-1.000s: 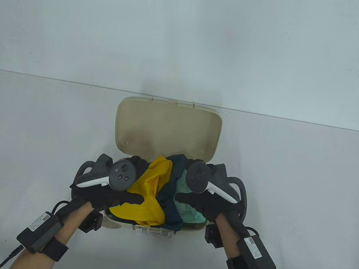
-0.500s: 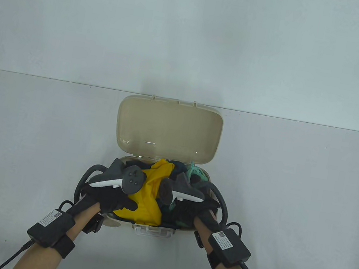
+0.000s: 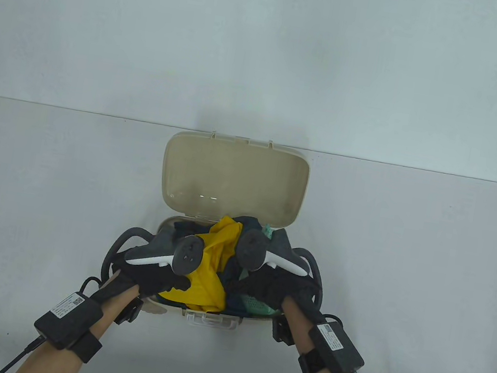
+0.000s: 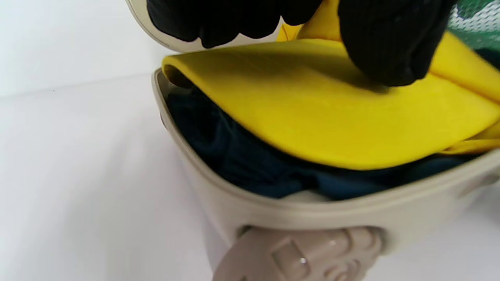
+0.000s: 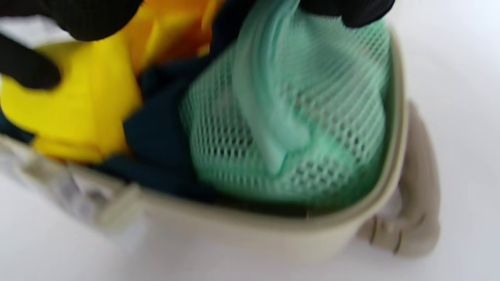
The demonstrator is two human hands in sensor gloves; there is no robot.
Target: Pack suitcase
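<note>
Both gloved hands are down in the small beige hard-shell plastic suitcase [image 3: 231, 179], which sits open near the middle of the counter's [image 3: 408, 249] near edge with its lid standing up at the back. Over the last second the right hand [image 3: 268, 284] swung in toward the centre of the case and has now drawn back toward its right side. It rests on the mint-green mesh pouch [image 5: 289, 117]. The left hand [image 3: 154, 273] has barely shifted and keeps to the folded yellow cloth [image 4: 332, 113]. That reads as tamping the load down so the lid can close; the packing looks nearly done, with closing and latching still to come.

Left fingers [image 4: 390, 43] lie fairly straight, the thumb pressing flat on the yellow cloth, not clamped round it. Right fingers [image 5: 347, 9] touch the top of the mesh pouch, but that view is blurred and cuts them off, so I cannot tell whether they pinch it or only push.

A dark teal garment [image 4: 250, 164] lies under and between the other two pieces. The trackers hide most of both hands in the table view. The yellow cloth rides above the case's rim at the left corner, and may catch the lid.
</note>
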